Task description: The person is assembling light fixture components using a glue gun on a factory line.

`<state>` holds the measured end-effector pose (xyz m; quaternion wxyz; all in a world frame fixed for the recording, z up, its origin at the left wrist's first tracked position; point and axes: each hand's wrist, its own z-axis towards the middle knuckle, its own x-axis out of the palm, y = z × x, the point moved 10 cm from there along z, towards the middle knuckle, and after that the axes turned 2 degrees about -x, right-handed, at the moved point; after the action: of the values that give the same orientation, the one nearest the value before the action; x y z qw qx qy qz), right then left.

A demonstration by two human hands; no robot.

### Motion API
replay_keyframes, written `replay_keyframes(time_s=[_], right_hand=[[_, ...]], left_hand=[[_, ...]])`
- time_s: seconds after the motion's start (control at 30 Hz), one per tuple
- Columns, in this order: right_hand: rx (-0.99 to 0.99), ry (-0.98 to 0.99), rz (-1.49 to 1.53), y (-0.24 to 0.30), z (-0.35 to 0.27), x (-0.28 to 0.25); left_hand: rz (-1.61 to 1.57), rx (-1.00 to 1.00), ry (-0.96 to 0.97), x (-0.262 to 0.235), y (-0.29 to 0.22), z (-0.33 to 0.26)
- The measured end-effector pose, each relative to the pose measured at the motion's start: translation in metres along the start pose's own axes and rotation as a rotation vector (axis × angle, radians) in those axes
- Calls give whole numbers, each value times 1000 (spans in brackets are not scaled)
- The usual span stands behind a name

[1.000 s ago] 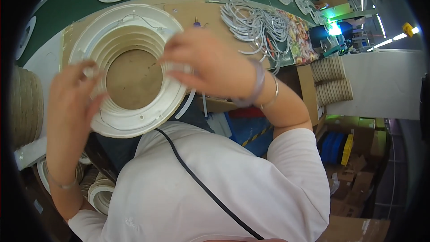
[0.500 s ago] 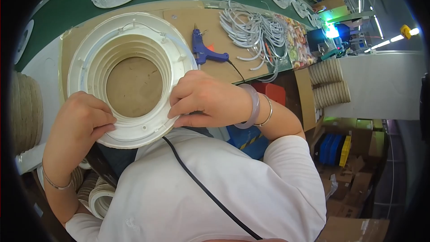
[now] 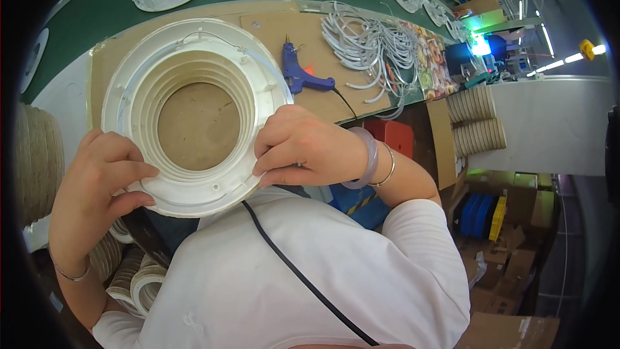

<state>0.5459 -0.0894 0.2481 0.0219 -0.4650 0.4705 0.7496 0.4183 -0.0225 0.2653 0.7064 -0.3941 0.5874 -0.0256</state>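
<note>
A white ring-shaped plastic housing (image 3: 200, 194) with a stepped round opening lies in front of me, its near edge by my shirt. A pale flexible tube (image 3: 263, 60) and a thin wire run in its outer channel along the far side. My left hand (image 3: 106, 178) is at the ring's near left, thumb and index finger apart, fingertips over the channel. My right hand (image 3: 307, 148) is closed at the near right, thumb and fingers bunched low against the ring. What they pinch is hidden.
A blue glue gun (image 3: 300, 74) lies right of the ring on the cardboard. Beyond it is a heap of pale tubes (image 3: 368, 39). Clear plastic parts on white oval plates (image 3: 174, 3) sit on the green belt (image 3: 106, 6). Stacked rings (image 3: 39, 161) stand at left.
My left hand has opened its pinch and drawn back to the left. The ring has shifted slightly right, my right hand moving along with it.
</note>
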Motion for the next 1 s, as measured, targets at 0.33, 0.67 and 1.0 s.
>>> replay_keyframes(time_s=[0.33, 0.67, 1.0], right_hand=[[-55, -24, -31, -1, 3, 0], [48, 48, -60, -2, -1, -5], [130, 69, -383, 6, -2, -24]], left_hand=[[-58, 89, 28, 10, 7, -1], [90, 127, 22, 14, 7, 10], [34, 120, 201, 3, 4, 13]])
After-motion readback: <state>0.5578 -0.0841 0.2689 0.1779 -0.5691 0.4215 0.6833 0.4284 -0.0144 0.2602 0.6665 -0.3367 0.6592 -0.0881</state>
